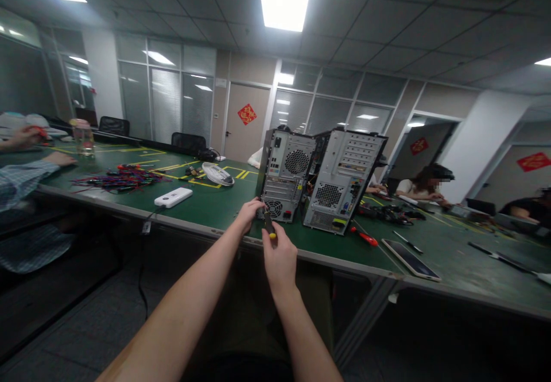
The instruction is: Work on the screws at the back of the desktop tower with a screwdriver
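Observation:
My right hand is closed around a screwdriver with a black and yellow handle. The tool points up and away, toward the lower back panel of a computer tower, near its fan grille. My left hand is closed beside the tower's lower left corner, fingertips pressed together close to the screwdriver's front end. Whether they pinch the shaft, a small part or the case edge is hidden. A second computer tower stands upright just to the right, its back also facing me.
On the green table lie a white power strip, a heap of cables, a clear plastic dish, a red-handled tool and a phone. Co-workers sit at the left and right, one with a hand on the table.

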The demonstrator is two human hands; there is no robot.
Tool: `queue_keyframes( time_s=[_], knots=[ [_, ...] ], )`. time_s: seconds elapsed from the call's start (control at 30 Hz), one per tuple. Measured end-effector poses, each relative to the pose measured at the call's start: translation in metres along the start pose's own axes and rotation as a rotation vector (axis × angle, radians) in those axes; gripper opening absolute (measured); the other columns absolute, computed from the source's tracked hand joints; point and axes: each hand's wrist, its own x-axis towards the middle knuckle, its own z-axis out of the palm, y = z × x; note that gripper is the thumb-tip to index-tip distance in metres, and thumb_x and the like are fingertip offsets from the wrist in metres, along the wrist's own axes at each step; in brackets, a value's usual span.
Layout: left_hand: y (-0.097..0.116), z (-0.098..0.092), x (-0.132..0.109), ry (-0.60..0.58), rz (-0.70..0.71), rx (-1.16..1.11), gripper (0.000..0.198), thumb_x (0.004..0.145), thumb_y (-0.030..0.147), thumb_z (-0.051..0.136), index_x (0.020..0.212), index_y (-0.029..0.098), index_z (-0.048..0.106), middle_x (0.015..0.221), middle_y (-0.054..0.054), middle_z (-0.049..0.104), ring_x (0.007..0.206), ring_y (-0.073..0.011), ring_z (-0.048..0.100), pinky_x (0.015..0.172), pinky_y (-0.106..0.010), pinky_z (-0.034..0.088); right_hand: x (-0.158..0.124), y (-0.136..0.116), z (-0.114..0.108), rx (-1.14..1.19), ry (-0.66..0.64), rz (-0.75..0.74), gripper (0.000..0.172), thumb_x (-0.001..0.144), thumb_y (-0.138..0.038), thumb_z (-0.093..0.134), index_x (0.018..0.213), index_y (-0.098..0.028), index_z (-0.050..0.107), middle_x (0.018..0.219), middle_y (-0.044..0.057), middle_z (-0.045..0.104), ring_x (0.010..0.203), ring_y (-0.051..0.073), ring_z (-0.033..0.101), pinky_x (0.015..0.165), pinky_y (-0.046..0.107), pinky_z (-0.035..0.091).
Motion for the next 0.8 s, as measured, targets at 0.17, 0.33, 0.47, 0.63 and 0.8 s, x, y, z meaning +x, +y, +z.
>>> queue_keyframes(
  time_s=[0.17,0.33,0.47,0.63,0.8],
  knots=[
    [-0.004,0.0,0.005,0.044,-0.05,-0.044,0.02,0.063,0.039,0.071,0.065,0.019,0.07,0.111,-0.009,0.075,0.111,-0.0283,0.062,0.092,-0.036,0.045,-0.002,0.001,0.003,0.001,0.029,0.059,0.033,0.098,-0.04,0.057,0.117,-0.014,0.067,0.092,0.01,0.075,0.078,0.022,0.073,0.073,0.032,0.057],
    [-0.012,0.001,0.013,0.17,-0.135,-0.058,0.016,0.063,0.032,0.068,0.069,0.021,0.057,0.096,-0.005,0.073,0.098,-0.0228,0.063,0.082,-0.032,0.046,-0.005,0.003,0.005,-0.062,0.116,-0.117,0.031,0.101,-0.027,0.05,0.12,-0.014,0.07,0.113,0.015,0.069,0.094,0.021,0.07,0.087,0.034,0.056],
    [-0.016,0.0,0.016,0.224,-0.176,-0.009,0.016,0.066,0.028,0.066,0.079,0.023,0.058,0.095,-0.004,0.071,0.1,-0.0221,0.063,0.083,-0.033,0.046,-0.008,0.005,0.008,-0.122,0.155,-0.136,0.03,0.1,-0.023,0.049,0.117,-0.017,0.073,0.113,0.013,0.063,0.088,0.019,0.067,0.083,0.034,0.056],
    [-0.017,0.0,0.016,0.224,-0.182,0.004,0.015,0.069,0.026,0.064,0.084,0.023,0.061,0.097,-0.005,0.071,0.103,-0.023,0.062,0.085,-0.034,0.046,-0.012,0.004,0.007,-0.124,0.13,-0.177,0.031,0.099,-0.018,0.046,0.116,-0.018,0.073,0.115,0.014,0.063,0.099,0.023,0.066,0.089,0.038,0.057],
    [-0.017,0.0,0.015,0.229,-0.177,0.013,0.012,0.07,0.025,0.064,0.082,0.023,0.061,0.102,-0.006,0.072,0.105,-0.0238,0.062,0.088,-0.036,0.046,-0.011,0.008,-0.004,-0.132,-0.009,-0.273,0.037,0.1,-0.017,0.044,0.128,-0.019,0.069,0.123,0.016,0.063,0.11,0.025,0.066,0.094,0.039,0.057]
  ],
)
